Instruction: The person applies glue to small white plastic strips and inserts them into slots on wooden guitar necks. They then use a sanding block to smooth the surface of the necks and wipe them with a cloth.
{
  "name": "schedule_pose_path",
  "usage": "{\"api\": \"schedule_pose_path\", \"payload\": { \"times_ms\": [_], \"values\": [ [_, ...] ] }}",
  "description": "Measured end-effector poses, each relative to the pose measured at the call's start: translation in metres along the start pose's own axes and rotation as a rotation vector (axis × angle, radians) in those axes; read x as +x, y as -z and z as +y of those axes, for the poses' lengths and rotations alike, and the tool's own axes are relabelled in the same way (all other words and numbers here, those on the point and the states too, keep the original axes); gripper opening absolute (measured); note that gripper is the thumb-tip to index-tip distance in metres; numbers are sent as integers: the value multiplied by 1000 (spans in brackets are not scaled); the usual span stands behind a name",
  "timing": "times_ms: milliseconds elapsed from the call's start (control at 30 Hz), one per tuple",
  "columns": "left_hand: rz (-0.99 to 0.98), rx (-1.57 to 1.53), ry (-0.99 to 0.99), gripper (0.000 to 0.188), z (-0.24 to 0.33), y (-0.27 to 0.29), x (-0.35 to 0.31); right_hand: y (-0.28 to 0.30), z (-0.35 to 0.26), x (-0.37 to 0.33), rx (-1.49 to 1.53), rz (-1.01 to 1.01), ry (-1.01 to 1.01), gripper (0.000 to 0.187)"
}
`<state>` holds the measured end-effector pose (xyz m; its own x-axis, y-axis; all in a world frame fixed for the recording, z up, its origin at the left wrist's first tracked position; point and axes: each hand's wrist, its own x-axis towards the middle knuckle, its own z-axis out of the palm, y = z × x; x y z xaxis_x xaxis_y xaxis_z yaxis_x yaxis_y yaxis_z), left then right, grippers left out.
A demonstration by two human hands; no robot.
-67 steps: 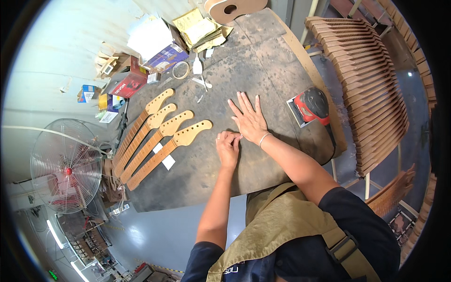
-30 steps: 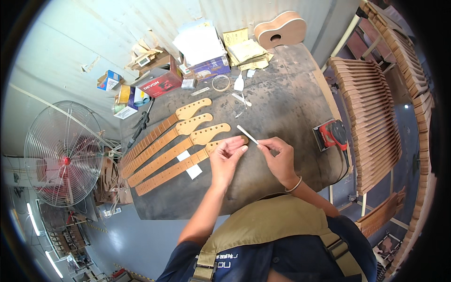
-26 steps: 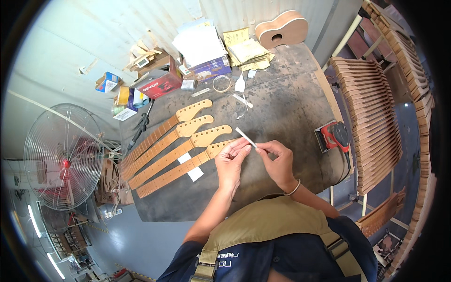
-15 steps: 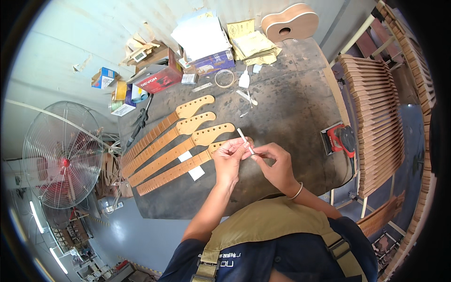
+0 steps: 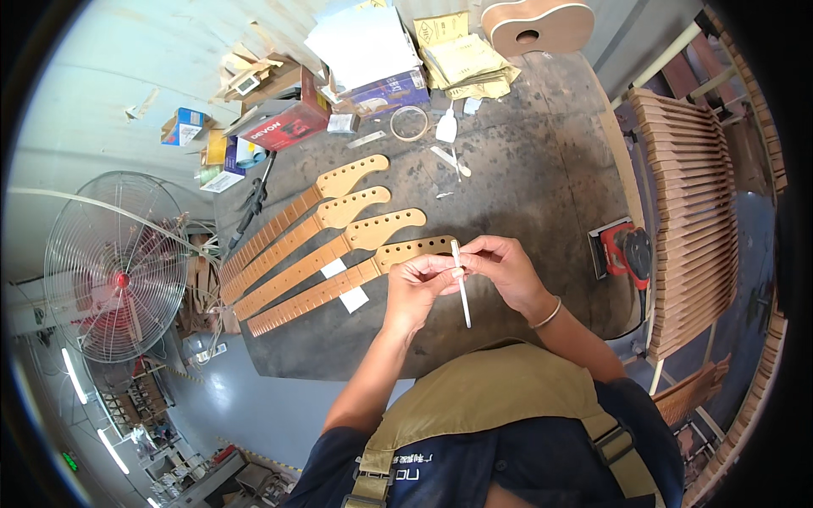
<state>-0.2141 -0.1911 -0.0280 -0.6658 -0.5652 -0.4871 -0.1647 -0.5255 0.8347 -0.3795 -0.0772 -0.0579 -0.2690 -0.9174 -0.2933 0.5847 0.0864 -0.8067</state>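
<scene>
Both hands pinch a thin white stick (image 5: 465, 309) over the near part of the workbench. My left hand (image 5: 413, 292) grips it near its middle between thumb and fingers. Just right of it, my right hand (image 5: 506, 264) has its fingertips closed on the upper part. The long end points down towards me. Left of my hands lie several guitar necks (image 5: 292, 292), their headstocks to the right. The nearest headstock (image 5: 415, 248) is partly behind my left hand. Two white paper pieces (image 5: 354, 299) touch the nearer necks.
A red sander (image 5: 625, 251) stands at the bench's right edge. Along the back are a white bottle (image 5: 446, 127), a tape roll (image 5: 409, 124), a red box (image 5: 284, 123), yellow sandpaper sheets (image 5: 466, 63) and a guitar body (image 5: 542, 30). A fan (image 5: 118, 271) stands left; stacked wooden necks (image 5: 688, 220) stand right.
The white stick has swung from slanting up and left to nearly upright in view, its long end now below my fingers. My right hand has shifted up slightly. The whole view has moved a little.
</scene>
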Motion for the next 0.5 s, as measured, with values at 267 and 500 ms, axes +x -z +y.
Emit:
{"api": "schedule_pose_path", "payload": {
  "times_ms": [267, 500],
  "values": [
    [-32, -52, 42, 17, -1, 0, 4, 5, 5, 2, -17, 14, -8, 12],
    [-5, 30, 10, 15, -3, -3, 8, -12, 4, 8, -166, 96, 212, 8]
  ]
}}
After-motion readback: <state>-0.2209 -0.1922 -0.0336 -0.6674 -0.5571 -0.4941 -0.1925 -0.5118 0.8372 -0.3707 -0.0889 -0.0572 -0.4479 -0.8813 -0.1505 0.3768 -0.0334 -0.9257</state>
